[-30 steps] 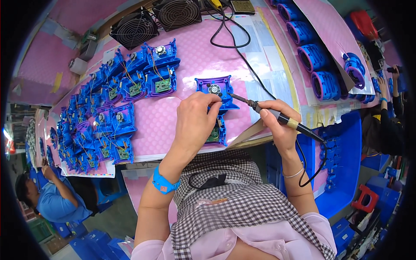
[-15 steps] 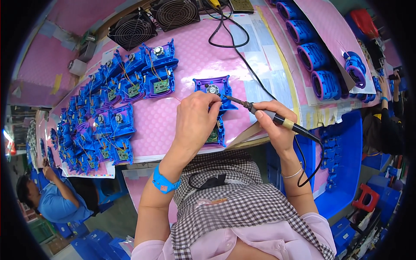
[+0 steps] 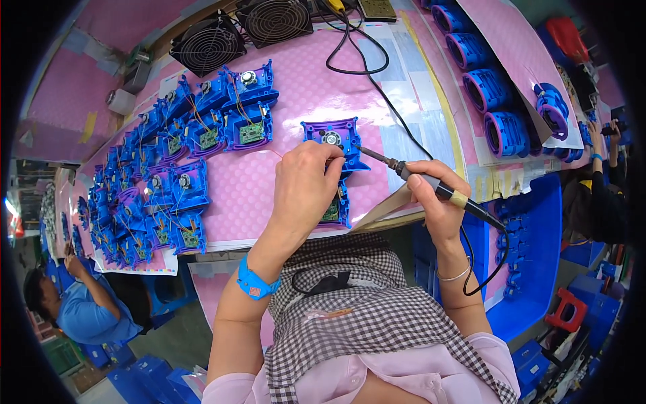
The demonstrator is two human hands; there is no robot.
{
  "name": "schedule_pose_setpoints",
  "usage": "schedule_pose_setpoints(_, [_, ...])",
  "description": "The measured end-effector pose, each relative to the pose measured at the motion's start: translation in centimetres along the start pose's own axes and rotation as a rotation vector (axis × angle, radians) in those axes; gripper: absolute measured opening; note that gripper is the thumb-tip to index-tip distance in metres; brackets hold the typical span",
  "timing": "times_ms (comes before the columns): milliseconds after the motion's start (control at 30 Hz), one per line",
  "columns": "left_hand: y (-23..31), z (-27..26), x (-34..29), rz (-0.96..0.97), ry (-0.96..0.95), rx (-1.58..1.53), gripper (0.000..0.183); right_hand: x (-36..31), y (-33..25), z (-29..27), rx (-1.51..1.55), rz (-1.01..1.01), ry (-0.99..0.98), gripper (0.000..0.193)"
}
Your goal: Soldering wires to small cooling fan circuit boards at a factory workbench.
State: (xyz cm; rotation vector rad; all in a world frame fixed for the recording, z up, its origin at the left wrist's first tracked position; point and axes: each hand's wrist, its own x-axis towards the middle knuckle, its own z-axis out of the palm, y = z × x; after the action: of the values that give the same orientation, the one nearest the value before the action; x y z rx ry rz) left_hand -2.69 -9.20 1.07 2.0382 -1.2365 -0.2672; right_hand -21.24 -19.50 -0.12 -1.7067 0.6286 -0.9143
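A blue plastic part [image 3: 334, 137] with a small round motor and a green circuit board lies on the pink mat [image 3: 303, 81] in front of me. My left hand [image 3: 304, 192] rests on top of it, fingers pinched near the motor, hiding most of the board. My right hand [image 3: 434, 202] grips a black soldering iron [image 3: 431, 185] like a pen. Its metal tip touches the part beside my left fingertips. The iron's black cable loops down past my right wrist.
Several more blue parts with circuit boards [image 3: 171, 175] lie in rows on the left of the mat. Two black fans [image 3: 208, 44] stand at the back. Round blue housings [image 3: 488, 87] line the right. A blue crate [image 3: 531, 256] sits right; another person [image 3: 87, 306] works lower left.
The soldering iron's tip has moved left, closer to the motor on the blue part. My left hand stays on the part, almost unmoved.
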Motion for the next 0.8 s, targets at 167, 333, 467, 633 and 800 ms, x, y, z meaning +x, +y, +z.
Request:
schedule_pose_setpoints(167, [0.1, 0.1, 0.0, -0.002, 0.01, 0.013, 0.009, -0.2, 0.3, 0.0, 0.012, -0.006, 0.036, 0.018])
schedule_pose_setpoints(333, [0.1, 0.0, 0.0, -0.006, 0.005, 0.015, 0.009, -0.4, 0.5, 0.0, 0.033, 0.052, 0.106, 0.021])
schedule_pose_setpoints(467, [-0.1, 0.1, 0.0, 0.004, 0.015, 0.015, 0.009, -0.4, 0.7, -0.2, 0.029, 0.018, 0.084, 0.019])
schedule_pose_setpoints(633, [-0.1, 0.2, 0.0, 0.012, 0.029, 0.043, 0.011, 0.0, 0.3, 0.5, -0.019, 0.028, -0.021, 0.016])
schedule_pose_setpoints(800, [0.0, 0.3, 0.0, 0.019, 0.033, 0.052, 0.011, 0.1, 0.3, 1.0, -0.036, 0.011, -0.024, 0.017])
